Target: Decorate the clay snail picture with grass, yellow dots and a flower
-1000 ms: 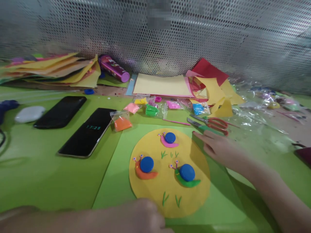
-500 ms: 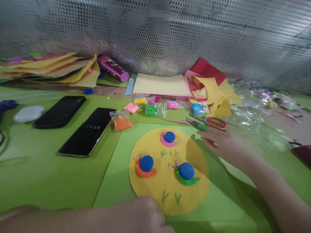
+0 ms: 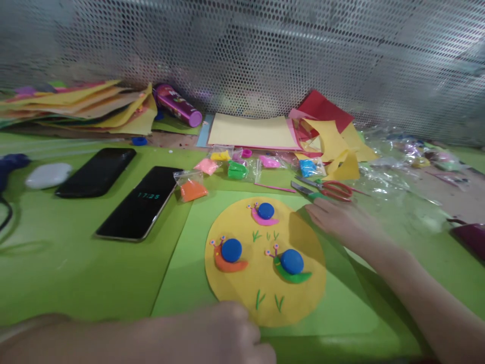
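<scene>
A yellow paper disc [image 3: 288, 222] lies on a light green sheet [image 3: 178, 283]. It carries three clay snails with blue round shells: a pink snail [image 3: 265, 212], an orange snail [image 3: 231, 255] and a green snail [image 3: 292, 265]. Thin green grass strands [image 3: 279, 302] sit between and below them. My left hand [image 3: 231, 336] is closed over the sheet's lower edge; its fingertips are hidden. At the disc's upper right, my right hand [image 3: 333, 217] rests with its fingers drawn together, beside a small green piece [image 3: 317, 196]; whatever they hold is hidden. Red-handled scissors [image 3: 335, 189] lie just beyond.
Two phones [image 3: 142, 205] and a white case [image 3: 49, 175] lie left. Small clay bags, such as an orange one [image 3: 192, 189], line the back. Behind are paper stacks [image 3: 83, 108], a purple tube [image 3: 178, 104] and a perforated metal panel [image 3: 212, 55]. Clear wrappers [image 3: 386, 177] lie right.
My right hand's fingers have drawn together and curled beside the small green piece. My left hand stays closed at the lower edge. The view has shifted slightly.
</scene>
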The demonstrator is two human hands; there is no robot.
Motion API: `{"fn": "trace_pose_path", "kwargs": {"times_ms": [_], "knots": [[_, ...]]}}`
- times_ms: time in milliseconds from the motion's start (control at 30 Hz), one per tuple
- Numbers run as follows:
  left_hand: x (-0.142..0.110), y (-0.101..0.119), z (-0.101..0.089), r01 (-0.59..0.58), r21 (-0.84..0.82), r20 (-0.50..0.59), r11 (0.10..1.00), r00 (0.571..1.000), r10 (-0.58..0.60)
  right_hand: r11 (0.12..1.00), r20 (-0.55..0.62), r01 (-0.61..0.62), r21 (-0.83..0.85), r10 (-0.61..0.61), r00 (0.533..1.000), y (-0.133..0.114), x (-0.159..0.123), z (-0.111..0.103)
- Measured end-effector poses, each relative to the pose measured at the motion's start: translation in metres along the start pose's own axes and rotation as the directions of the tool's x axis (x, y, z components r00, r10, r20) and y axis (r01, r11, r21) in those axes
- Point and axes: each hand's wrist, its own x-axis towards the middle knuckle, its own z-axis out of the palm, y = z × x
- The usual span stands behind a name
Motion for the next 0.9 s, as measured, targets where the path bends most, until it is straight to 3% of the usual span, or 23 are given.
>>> {"fn": "trace_pose_path", "kwargs": {"times_ms": [133,200,267,333,433,567,733,900], "knots": [[0.000,0.000,-0.001,-0.025,0.048,0.008,0.999,1.000,0.024,0.974,-0.109,-0.154,0.165,0.173,0.979,-0.003,-0.004,-0.004],[0.000,0.001,0.000,-0.058,0.052,0.017,0.997,0.998,0.057,0.900,-0.074,-0.245,0.361,0.290,0.954,-0.014,-0.010,-0.014],[-0.001,0.002,0.002,-0.080,0.055,0.008,0.995,0.997,0.080,0.576,0.137,-0.375,0.727,0.413,0.900,-0.035,-0.018,-0.027],[-0.002,0.002,0.004,-0.086,0.070,-0.021,0.994,0.996,0.088,0.312,0.346,-0.470,0.826,0.378,0.859,-0.060,-0.029,-0.037],[-0.002,0.003,0.006,-0.084,0.095,-0.071,0.992,0.993,0.091,0.120,0.499,-0.536,0.836,0.240,0.833,-0.092,-0.043,-0.041],[-0.003,0.005,0.007,-0.089,0.120,-0.108,0.989,0.989,0.102,0.078,0.546,-0.557,0.827,0.125,0.828,-0.107,-0.052,-0.035],[-0.004,0.006,0.011,-0.074,0.159,-0.154,0.985,0.983,0.098,0.092,0.566,-0.581,0.809,0.141,0.812,-0.106,-0.051,-0.035],[-0.003,0.006,0.013,-0.068,0.185,-0.197,0.980,0.975,0.105,0.170,0.497,-0.521,0.836,0.166,0.852,-0.108,-0.049,-0.033]]}}
